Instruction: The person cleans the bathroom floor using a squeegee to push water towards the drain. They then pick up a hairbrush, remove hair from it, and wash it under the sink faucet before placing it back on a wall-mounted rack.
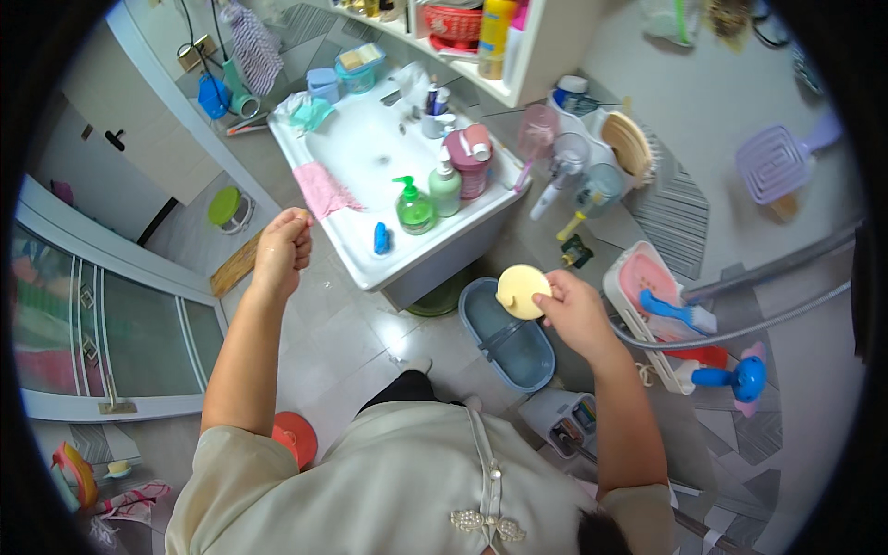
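My right hand (572,309) holds a round, flat, pale yellow disc (524,291) with a small tab, pinched at its edge above a blue oval bucket (515,357). My left hand (283,251) is curled closed just off the left edge of the white washbasin (361,267); whether something is inside it cannot be seen. Beside it a pink cloth (325,192) drapes over the basin rim. On the basin's near corner lie a small blue object (381,238), a green pump bottle (416,210), a pale green pump bottle (445,187) and a pink tub (472,166).
A white shelf (513,87) overhangs the basin's back right. Wall-mounted holders with cups (603,184) and a pink soap tray (649,277) are at right, near a shower hose (735,333). A red stool or lid (297,438) is by my left elbow. A sliding glass door (146,333) stands left.
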`<state>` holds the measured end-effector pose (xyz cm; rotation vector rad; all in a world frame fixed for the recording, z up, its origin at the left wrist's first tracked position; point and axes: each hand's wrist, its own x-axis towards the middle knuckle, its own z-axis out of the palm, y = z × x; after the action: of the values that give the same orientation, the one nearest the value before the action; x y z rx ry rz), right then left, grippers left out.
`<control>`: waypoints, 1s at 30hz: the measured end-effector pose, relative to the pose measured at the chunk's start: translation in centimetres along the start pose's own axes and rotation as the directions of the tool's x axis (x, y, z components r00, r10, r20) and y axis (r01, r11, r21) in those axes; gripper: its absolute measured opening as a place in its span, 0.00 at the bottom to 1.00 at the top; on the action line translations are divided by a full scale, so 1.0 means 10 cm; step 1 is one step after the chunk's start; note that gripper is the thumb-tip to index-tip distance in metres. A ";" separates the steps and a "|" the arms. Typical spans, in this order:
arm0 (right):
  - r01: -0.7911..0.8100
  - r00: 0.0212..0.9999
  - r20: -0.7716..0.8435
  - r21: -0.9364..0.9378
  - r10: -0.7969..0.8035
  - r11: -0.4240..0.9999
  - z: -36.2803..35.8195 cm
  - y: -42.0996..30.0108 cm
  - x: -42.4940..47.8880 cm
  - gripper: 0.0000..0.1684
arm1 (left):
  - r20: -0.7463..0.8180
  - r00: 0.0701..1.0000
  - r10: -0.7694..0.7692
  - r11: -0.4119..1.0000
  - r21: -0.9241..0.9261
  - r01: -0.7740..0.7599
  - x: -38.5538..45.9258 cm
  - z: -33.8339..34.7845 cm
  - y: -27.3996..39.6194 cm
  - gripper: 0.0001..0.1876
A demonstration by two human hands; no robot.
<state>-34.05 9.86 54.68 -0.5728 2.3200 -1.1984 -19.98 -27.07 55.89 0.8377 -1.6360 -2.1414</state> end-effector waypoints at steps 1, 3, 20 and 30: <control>0.041 0.999 0.029 -0.057 -0.040 0.998 0.16 0.01 0.10 0.13 | -0.041 0.999 0.014 1.000 -0.006 -0.014 0.03 -0.17 0.03 0.07; 0.016 0.996 0.090 -0.248 0.007 0.969 0.44 -0.12 0.23 0.13 | -0.125 0.992 0.024 1.000 -0.014 -0.026 0.10 -0.51 0.07 0.07; 0.000 0.946 -0.101 0.950 0.308 0.313 1.08 -0.34 1.61 0.11 | -0.240 0.966 -0.099 0.994 -0.063 0.086 0.64 -1.88 0.02 0.07; -0.449 0.833 0.104 0.701 0.544 0.554 2.24 -0.08 1.61 0.13 | -0.584 0.741 0.331 0.928 0.057 -0.369 0.62 -2.62 0.47 0.07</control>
<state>-34.01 -13.84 40.52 0.4400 1.6820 -1.6830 -9.03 -52.02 54.25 0.9562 -1.2639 -1.4592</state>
